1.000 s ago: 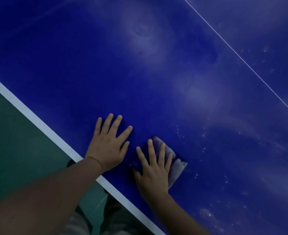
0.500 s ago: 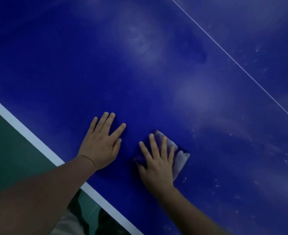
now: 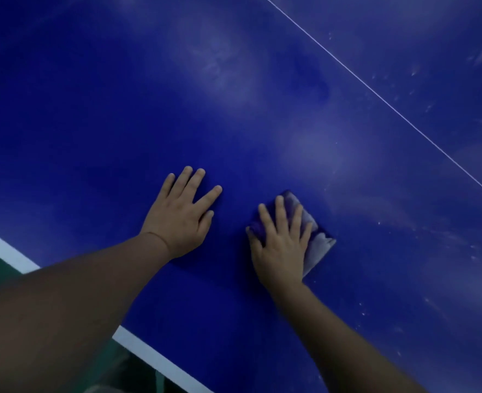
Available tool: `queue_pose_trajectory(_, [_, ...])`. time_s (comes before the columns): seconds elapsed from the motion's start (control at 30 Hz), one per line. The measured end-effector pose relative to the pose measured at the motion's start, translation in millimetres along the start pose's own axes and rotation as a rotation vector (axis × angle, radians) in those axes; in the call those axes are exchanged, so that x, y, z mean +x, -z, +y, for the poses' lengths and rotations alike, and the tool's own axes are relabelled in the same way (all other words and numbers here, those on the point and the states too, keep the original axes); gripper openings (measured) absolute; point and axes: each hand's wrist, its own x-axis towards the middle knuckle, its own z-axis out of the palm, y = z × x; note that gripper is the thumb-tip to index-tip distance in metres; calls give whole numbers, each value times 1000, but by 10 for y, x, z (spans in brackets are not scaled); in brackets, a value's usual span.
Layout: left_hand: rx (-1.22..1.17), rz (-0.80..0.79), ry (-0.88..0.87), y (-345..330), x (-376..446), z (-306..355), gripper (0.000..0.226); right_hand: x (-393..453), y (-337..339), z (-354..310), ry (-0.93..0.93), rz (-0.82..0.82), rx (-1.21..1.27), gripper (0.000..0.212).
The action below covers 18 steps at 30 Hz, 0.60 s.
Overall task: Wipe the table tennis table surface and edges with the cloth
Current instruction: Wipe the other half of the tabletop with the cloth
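Blue table part-wiped, dust specks and white edge line left; right hand flat-fingered pressing cloth, left hand splayed, bracing.

A single head-worn view looks steeply down, close over the blue table, tilted so the white edge band cuts the lower left of the frame and the thin centre line crosses the upper right.

cloth (mostly under hand)
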Motion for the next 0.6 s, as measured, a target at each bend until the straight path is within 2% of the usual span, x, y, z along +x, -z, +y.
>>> queue_pose_trajectory(0.07, [17, -4, -33, 43, 145, -37, 61, 82, -6, -128, 43, -8, 18, 64])
queue_pose_trajectory(0.2, [50, -6, -104, 125, 411, -74, 62, 888, 184, -224, 95, -4, 73, 64])
queue_pose_trajectory(0.3, [51, -7, -146, 166, 636, -72, 61, 1360, 296, -49, -25, 43, 97, 60])
queue_pose_trajectory(0.4, [53, 1, -186, 199, 836, -59, 62, 1278, 277, 117, -243, 101, 144, 59])
queue_pose_trajectory(0.47, [32, 5, -190, 215, 964, -37, 61, 1094, 244, 84, -348, 85, 166, 61])
queue_pose_trajectory(0.53, [6, 17, -160, 236, 1095, 21, 60, 913, 205, -58, -337, 61, 153, 64])
queue_pose_trajectory(0.6, [-15, 40, -101, 242, 1202, 137, 59, 834, 176, -192, -248, 39, 145, 66])
